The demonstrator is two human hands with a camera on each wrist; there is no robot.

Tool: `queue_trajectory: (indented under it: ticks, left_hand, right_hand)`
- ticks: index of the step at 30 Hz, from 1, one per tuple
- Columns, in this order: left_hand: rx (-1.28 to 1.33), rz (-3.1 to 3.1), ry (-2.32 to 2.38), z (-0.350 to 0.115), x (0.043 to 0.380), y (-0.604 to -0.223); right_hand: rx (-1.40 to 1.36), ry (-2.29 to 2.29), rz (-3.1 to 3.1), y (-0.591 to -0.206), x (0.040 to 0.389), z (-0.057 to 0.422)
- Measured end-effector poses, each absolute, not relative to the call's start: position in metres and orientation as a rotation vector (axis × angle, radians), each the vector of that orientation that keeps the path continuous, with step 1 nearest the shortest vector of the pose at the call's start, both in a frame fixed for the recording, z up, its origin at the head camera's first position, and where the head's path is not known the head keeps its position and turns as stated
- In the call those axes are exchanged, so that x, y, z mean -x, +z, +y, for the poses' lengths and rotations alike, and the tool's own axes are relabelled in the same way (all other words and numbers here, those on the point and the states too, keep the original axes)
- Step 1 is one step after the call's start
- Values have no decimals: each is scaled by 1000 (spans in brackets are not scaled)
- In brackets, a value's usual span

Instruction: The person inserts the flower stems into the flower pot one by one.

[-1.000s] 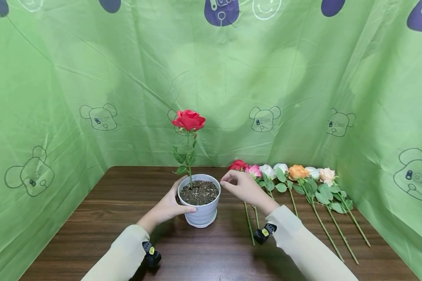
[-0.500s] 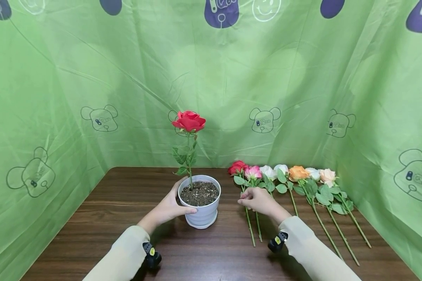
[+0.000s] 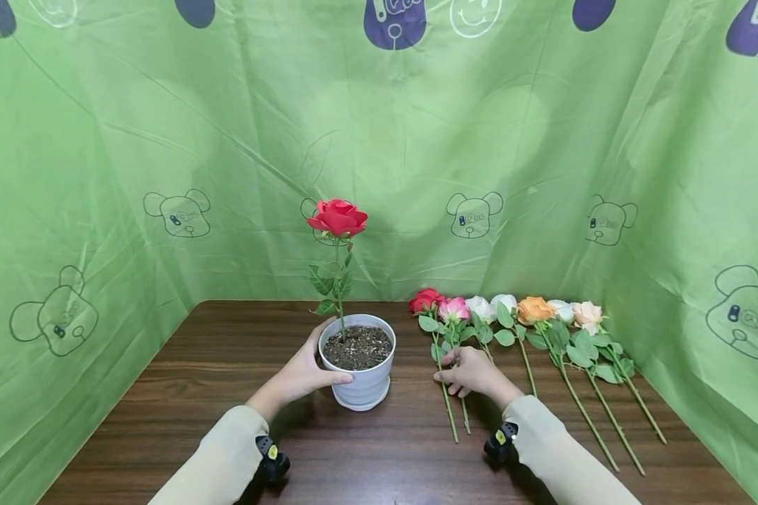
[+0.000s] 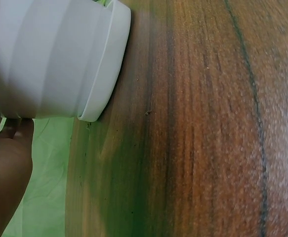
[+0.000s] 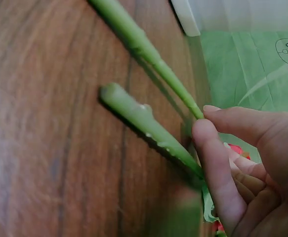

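Observation:
A white flower pot [image 3: 368,384] with soil stands on its saucer at mid-table. My left hand [image 3: 300,368] holds its left side, thumb at the front; the left wrist view shows the pot's ridged wall [image 4: 45,59] and part of that hand [image 4: 8,163]. A red rose [image 3: 339,219] stands upright in the soil. To the right, my right hand [image 3: 476,373] pinches the green stem [image 5: 153,59] of a lying red rose [image 3: 426,300] between thumb and index finger. Beside it lies the stem [image 5: 139,117] of a pink rose [image 3: 453,308].
More roses lie in a row at the right: white [image 3: 480,308], orange [image 3: 535,310] and peach [image 3: 587,317], stems toward the front. Green curtain [image 3: 379,140] hangs behind and on both sides of the brown wooden table [image 3: 183,372].
My right hand has left the pot's rim, moved right and down to the lying roses, and taken the red rose's stem. My left hand stays on the pot.

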State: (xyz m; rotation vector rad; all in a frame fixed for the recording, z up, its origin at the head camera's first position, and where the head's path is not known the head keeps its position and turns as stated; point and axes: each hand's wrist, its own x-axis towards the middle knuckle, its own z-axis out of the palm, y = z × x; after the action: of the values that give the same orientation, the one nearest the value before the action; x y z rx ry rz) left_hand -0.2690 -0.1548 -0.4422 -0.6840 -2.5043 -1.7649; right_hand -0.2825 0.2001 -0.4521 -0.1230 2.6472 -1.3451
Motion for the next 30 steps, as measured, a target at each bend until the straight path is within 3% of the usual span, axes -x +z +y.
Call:
queue_trajectory:
  ticks: [30]
  left_hand:
    - [687, -2500, -1776, -154, 266, -438]
  right_hand:
    - [199, -1447, 2545, -451, 285, 200]
